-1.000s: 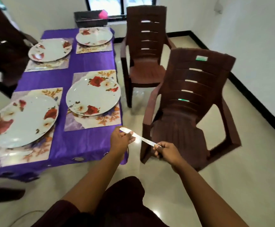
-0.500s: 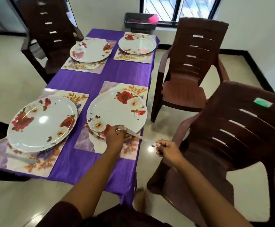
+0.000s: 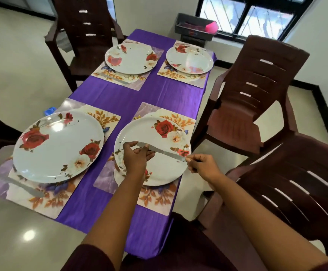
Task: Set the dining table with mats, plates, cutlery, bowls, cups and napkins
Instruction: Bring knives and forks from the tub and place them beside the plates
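Observation:
A steel knife (image 3: 164, 152) is held level over the near right plate (image 3: 159, 173). My left hand (image 3: 136, 159) pinches its left end and my right hand (image 3: 203, 166) pinches its right end. That floral plate sits on a leaf-patterned mat (image 3: 155, 200). Three more floral plates lie on mats: near left (image 3: 58, 145), far left (image 3: 130, 58) and far right (image 3: 189, 59). One knife (image 3: 23, 185) lies on the near left mat, and another knife (image 3: 114, 78) lies on the far left mat.
The table wears a purple cloth (image 3: 139, 94). Brown plastic chairs stand close at the right (image 3: 247, 106), at the near right (image 3: 296, 192) and at the far left (image 3: 85, 32). A dark basket (image 3: 194, 29) with a pink thing in it sits beyond the table under the window.
Both hands carried the knife from beside the table's edge up over the near right plate. The view swung onto the table.

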The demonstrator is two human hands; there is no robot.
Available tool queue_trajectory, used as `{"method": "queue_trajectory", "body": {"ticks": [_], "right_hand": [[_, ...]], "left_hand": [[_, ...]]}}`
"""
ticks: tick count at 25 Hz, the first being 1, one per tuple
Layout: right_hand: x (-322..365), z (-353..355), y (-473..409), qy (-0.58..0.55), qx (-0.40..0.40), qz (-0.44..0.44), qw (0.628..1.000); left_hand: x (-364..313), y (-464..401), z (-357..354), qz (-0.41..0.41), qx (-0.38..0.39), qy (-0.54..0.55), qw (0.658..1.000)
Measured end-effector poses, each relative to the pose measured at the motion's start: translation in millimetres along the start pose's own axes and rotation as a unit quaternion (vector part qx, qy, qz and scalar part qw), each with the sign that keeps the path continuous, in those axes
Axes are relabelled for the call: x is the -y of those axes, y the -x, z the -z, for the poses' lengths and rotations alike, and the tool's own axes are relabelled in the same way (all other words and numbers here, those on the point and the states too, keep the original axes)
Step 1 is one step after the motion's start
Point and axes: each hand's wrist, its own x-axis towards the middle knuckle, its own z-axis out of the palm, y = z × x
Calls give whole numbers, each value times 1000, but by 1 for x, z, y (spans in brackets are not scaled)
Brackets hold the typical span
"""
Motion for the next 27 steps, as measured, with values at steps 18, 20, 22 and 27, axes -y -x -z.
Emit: {"method": "queue_trajectory", "body": {"ticks": [18, 20, 22, 27], "right_hand": [[20, 2, -70, 55, 77, -6, 995], [24, 11, -90, 34, 82, -14, 996], [28, 19, -114, 25, 78, -18, 996], [43, 41, -191, -11, 88, -21, 996]], "left_hand": [[-24, -37, -7, 12, 36, 22, 999], [-32, -54, -25, 6, 45, -1, 999], [-36, -77, -50, 1, 49, -30, 998], [-43, -159, -121, -35, 9, -158, 987]]}}
